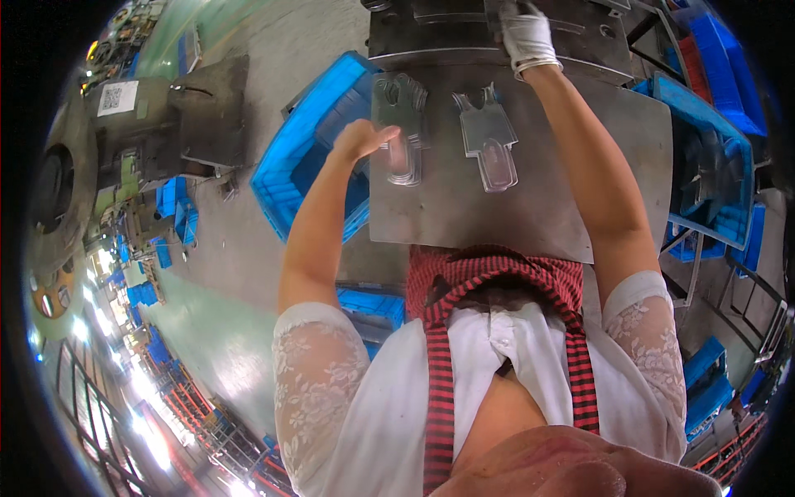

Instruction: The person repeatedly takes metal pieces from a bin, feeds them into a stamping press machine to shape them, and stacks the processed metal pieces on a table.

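Observation:
My left hand (361, 140) is bare, and its thumb stretches out to the edge of a stack of thin, shaped metal plates (401, 124). It does not appear to grip them; its other fingers are partly hidden. To the right of that stack lies a second, smaller pile of similar plates (489, 132), with two prongs at the far end and a rounded tab at the near end. My right hand (531, 40), in a white glove, reaches to the dark metal die block (439, 37) at the far edge. Its fingers are bent near the top of the picture, around something I cannot make out.
The plates lie on a grey metal table (546, 199). Blue bins stand close by: one at the table's left (281, 157), one at its right (729, 224) with dark metal parts inside. A large machine (132, 124) stands farther left. Metal frames (696, 273) are at the right.

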The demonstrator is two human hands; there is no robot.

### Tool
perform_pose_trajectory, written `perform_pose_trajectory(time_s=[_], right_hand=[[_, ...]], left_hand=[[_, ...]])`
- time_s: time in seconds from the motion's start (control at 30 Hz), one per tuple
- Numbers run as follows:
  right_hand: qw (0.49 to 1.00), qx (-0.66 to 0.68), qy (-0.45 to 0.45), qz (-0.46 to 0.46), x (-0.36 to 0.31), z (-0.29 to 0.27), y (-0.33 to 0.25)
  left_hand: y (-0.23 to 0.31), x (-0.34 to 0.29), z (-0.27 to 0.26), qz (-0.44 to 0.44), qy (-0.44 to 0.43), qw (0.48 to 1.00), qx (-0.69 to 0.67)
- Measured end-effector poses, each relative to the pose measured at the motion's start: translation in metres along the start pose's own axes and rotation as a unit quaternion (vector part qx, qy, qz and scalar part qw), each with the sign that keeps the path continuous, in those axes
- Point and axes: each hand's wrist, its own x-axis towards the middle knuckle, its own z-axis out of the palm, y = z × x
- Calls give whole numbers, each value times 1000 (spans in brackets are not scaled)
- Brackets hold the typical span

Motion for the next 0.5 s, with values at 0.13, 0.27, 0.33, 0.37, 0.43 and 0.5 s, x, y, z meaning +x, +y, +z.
perform_pose_trajectory(time_s=[0.13,0.27,0.33,0.37,0.43,0.5], right_hand=[[925,-263,126,-245,6,-12,17],[954,-235,14,-184,-5,-44,38],[925,-267,-26,-270,-48,-52,48],[952,-235,-85,-177,-76,-62,57],[940,-215,-111,-242,-121,-90,96],[893,-386,-164,-166,-151,-86,87]], left_hand=[[-13,-5,15,12,124,982,-140],[16,-26,-25,46,108,861,-496],[25,-32,-39,67,109,823,-554],[45,-31,-47,85,101,781,-611],[94,-17,-58,136,82,719,-676],[125,6,-63,163,84,690,-700]])
